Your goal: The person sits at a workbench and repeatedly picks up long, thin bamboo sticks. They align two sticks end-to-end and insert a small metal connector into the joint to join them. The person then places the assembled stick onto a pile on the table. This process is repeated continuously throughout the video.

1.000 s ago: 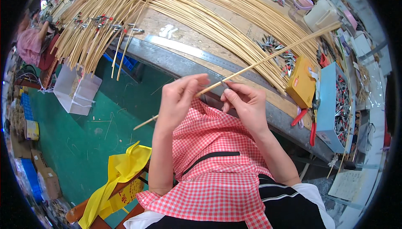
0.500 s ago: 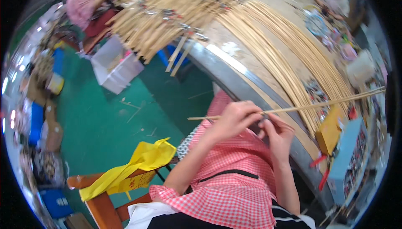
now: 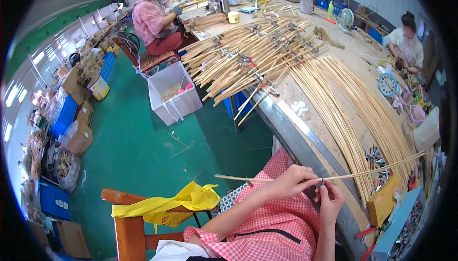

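Note:
Across my lap, above the red-and-white checked apron, runs a long thin pale bamboo-like strip. My left hand is closed round it, with fingers and thumb pinched together. Close beside it, my right hand pinches a small dark piece against the underside of the strip; its exact kind is too small to tell. Another small dark bit sits on the strip left of my left hand. The strip's right end reaches over the table.
On the wooden table lie long rows of strips and a clamped pile. Near its right edge are a yellow box, a light-blue box and small metal pieces. A wooden chair stands left; two people sit farther off.
The view has tilted upward, bringing more of the far table and room into sight. Both hands stay close together on the strip, now lower and farther right in the picture.

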`<action>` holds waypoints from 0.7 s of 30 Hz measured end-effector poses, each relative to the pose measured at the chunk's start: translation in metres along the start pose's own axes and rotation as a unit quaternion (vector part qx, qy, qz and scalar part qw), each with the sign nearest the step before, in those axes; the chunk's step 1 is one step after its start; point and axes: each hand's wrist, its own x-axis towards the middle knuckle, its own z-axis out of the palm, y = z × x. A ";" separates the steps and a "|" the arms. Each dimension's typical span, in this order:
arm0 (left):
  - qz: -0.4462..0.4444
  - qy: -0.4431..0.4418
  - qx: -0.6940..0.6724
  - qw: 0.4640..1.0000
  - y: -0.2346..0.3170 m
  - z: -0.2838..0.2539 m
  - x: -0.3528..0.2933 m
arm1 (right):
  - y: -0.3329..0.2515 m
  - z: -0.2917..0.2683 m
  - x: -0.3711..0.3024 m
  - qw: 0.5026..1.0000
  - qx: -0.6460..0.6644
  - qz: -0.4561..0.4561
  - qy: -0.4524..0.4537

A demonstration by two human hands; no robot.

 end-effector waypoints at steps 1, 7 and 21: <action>-0.009 -0.004 -0.008 1.000 0.001 -0.001 0.001 | 0.001 0.000 0.000 1.000 -0.002 -0.008 0.001; -0.018 0.011 -0.017 1.000 0.005 -0.001 0.000 | -0.001 0.002 -0.001 0.999 -0.015 -0.030 0.001; -0.011 0.038 -0.025 0.999 0.001 0.008 -0.002 | 0.003 0.001 -0.001 0.999 -0.015 -0.033 0.019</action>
